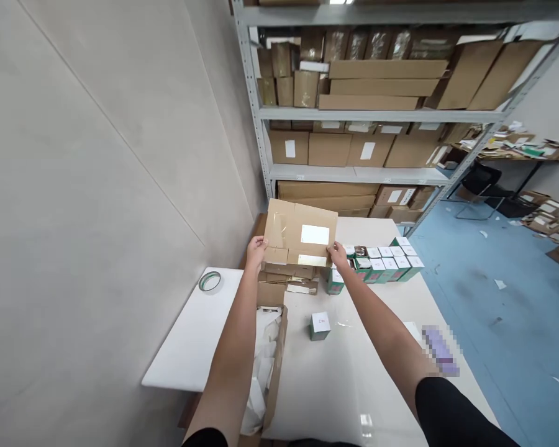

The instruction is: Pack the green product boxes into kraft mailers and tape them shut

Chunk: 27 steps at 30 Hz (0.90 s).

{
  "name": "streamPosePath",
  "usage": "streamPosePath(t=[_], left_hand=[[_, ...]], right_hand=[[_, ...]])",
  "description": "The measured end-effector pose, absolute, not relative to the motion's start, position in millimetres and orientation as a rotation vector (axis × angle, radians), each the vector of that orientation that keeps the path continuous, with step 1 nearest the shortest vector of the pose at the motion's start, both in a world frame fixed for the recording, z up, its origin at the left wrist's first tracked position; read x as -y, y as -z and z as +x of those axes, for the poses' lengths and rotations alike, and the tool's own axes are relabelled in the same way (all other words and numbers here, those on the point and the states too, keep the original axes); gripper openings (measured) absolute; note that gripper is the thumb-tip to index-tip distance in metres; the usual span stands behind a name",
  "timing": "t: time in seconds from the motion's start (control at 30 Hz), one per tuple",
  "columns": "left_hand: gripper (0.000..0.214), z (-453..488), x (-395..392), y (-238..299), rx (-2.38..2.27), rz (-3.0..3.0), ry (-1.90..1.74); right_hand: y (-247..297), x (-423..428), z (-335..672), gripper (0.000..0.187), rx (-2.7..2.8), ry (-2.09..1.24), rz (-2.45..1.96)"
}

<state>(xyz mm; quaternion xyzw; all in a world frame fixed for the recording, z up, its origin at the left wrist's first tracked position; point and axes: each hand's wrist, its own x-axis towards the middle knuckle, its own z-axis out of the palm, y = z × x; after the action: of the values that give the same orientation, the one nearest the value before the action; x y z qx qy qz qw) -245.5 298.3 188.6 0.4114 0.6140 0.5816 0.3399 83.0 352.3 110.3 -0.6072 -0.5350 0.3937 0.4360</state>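
Both my arms reach forward over a white table (335, 372). My left hand (256, 251) grips the lower left corner of a flattened cardboard box (299, 232) with a white label, and my right hand (339, 255) grips its lower right corner. The box is held upright above a stack of more flattened cardboard (286, 279). To the right of it stand several small green and white boxes (386, 263) in rows. One small green box (320, 326) stands alone on the table nearer to me.
A roll of tape (209, 281) lies on the table's left part. An open carton with white packing (265, 366) stands between the table parts. Metal shelving (354, 115) full of cartons rises behind. Blue floor (503, 298) with scraps lies to the right.
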Motion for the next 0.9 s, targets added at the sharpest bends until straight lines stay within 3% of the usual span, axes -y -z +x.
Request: streamPosePath(t=[0.17,0.3,0.53,0.77,0.9], left_hand=[[0.040,-198.5,-234.5,-227.6,-1.467,1.165,-1.580],[0.057,-141.9,-175.0,-223.7,-1.498,1.322,-1.510],[0.053,-30.7,-84.1,-155.3,-1.654,1.193,-1.383],[0.070,27.6,-11.4,-90.1,-1.846,1.160,-1.183],[0.079,37.2,17.6,-64.9,-1.827,1.087,-1.173]], right_hand=[[-161.6,-306.1,148.2,0.046,1.228,-1.047,-1.190],[-170.8,-251.2,222.6,0.043,1.284,-1.019,-1.177],[-106.6,-130.7,329.2,0.041,1.170,-1.089,-1.147],[-38.9,-29.0,368.6,0.035,1.072,-1.127,-1.325],[-17.7,1.9,378.5,0.046,1.117,-1.174,-1.353]])
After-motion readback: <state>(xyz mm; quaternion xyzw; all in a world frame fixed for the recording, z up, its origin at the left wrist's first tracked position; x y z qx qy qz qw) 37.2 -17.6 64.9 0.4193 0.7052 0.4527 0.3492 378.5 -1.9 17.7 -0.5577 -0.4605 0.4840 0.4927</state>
